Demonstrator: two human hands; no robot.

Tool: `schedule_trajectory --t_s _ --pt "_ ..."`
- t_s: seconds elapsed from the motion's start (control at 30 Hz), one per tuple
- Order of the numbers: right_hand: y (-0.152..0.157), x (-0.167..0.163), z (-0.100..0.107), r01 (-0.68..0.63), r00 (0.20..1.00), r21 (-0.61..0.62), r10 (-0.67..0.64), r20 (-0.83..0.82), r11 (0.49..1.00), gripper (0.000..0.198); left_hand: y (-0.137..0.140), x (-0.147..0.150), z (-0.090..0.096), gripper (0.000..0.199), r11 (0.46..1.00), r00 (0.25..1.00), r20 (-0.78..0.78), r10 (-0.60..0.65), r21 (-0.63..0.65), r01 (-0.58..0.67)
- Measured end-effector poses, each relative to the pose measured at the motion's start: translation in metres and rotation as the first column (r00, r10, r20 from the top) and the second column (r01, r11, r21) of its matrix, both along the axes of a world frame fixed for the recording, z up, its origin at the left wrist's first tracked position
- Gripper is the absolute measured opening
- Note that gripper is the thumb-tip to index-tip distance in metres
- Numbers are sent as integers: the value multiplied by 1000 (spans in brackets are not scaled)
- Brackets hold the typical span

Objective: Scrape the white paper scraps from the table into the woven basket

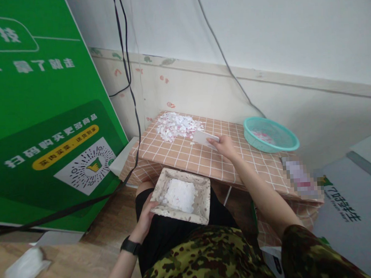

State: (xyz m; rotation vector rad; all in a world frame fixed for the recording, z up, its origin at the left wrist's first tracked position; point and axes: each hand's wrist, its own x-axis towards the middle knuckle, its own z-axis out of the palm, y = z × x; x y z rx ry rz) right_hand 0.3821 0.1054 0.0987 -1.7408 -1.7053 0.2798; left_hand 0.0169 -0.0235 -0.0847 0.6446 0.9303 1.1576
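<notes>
My left hand [147, 215] is closed on the left edge of a shallow, speckled off-white square tray [203, 200] over my lap. A heap of white flaky or powdery stuff [179, 195] lies in it; I cannot make out its kind. Above the table, my right hand [225, 146] pinches a flat white card [203, 138] by its right end. The card's left end is close to a spread pile of white and pinkish paper scraps [176, 126]; whether they touch, I cannot tell.
A brown checked cloth covers the table [170, 152] against the wall. On its right stand a turquoise plastic basket [293, 143] with pinkish scraps and a blurred-out flat object [301, 176]. A green sign board [40, 92] rises at left; dark cables [137, 116] hang before it.
</notes>
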Motion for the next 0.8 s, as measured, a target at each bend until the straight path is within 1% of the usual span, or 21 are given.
schedule_trajectory --t_s 0.07,0.2,0.3,0.53,0.6,0.67,0.8 --pt "-2 0 4 -15 1000 -13 15 -6 1000 52 0 1 2 50 1000 1000 -6 2 -16 -2" --pt "-2 -2 5 30 999 20 -31 43 999 52 -1 2 5 50 1000 1000 0 13 -15 -13" --pt "-1 -2 3 38 993 52 -43 106 998 49 -1 1 4 52 1000 1000 -4 10 -12 -10" --pt "2 0 6 121 971 58 -131 199 991 49 -1 -1 -1 51 1000 1000 3 -11 4 11" --pt "4 -2 5 115 970 61 -126 207 991 50 -1 0 1 50 1000 1000 12 -7 5 7" --pt "4 -5 2 80 975 58 -90 201 995 50 -1 1 3 51 1000 1000 20 -2 -3 2" --pt "3 -7 -4 11 989 63 -20 146 998 48 -2 2 8 54 998 1000 5 28 -59 -27"
